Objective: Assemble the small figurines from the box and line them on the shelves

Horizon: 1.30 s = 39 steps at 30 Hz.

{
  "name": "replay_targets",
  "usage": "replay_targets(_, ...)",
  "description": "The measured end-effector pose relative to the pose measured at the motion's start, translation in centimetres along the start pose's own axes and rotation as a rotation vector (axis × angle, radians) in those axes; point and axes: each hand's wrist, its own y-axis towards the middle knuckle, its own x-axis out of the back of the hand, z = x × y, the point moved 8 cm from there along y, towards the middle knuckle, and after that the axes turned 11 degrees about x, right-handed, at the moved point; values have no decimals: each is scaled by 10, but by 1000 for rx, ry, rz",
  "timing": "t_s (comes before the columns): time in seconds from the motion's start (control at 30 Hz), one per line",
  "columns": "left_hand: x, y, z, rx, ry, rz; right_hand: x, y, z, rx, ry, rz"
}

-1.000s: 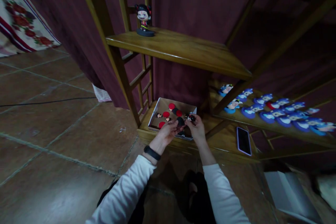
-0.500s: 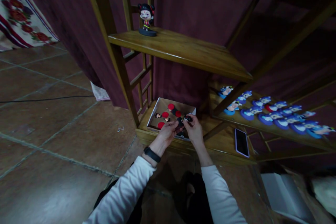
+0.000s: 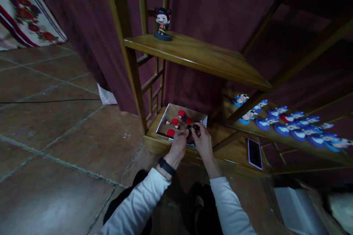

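Over the near right part of a shallow cardboard box (image 3: 162,122), both hands meet on a small dark figurine (image 3: 194,127). My left hand (image 3: 179,140) grips it from the left, fingers closed at its dark base. From the right, my right hand (image 3: 203,138) pinches the black-haired figure itself. Inside the box lie several more little figurines (image 3: 167,122) and round red bases (image 3: 174,121). Fingers cover much of the held piece. Above, a black-haired figurine (image 3: 162,22) stands upright on a dark round base at the left end of the wooden shelf (image 3: 198,53).
Several blue-and-white figurines (image 3: 288,126) stand in rows on the right-hand shelf. A phone (image 3: 254,153) lies on the bottom board, right of my hands. Wooden posts (image 3: 121,44) frame the box's left side. A pale box (image 3: 299,209) sits on the floor at lower right.
Both hands have drawn closer together around the figurine, which stays held over the box. The view has shifted slightly, and the shelf sits a little further right.
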Motion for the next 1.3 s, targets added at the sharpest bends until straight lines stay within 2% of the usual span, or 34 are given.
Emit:
replay_targets(0.2, -6, -2, -3, -51, 59, -9, -1, 2, -9, -18, -48, 32)
replay_targets(0.4, -8, -5, -2, -47, 68, 10, -3, 3, -12, -30, -41, 85)
replay_targets(0.83, 3, -4, -3, -40, 64, -84, -16, -1, -14, 24, -49, 152)
replay_targets(1.0, 7, -2, -6, 8, 33, -81, -16, 0, -5, 4, 106, 128)
replay_targets(1.17, 16, -2, -11, 118, -53, -148, -16, -3, -22, -80, 355, 21)
replay_targets(1.3, 23, -3, -8, 176, -68, -200, -37, -10, -38, -157, 402, 124)
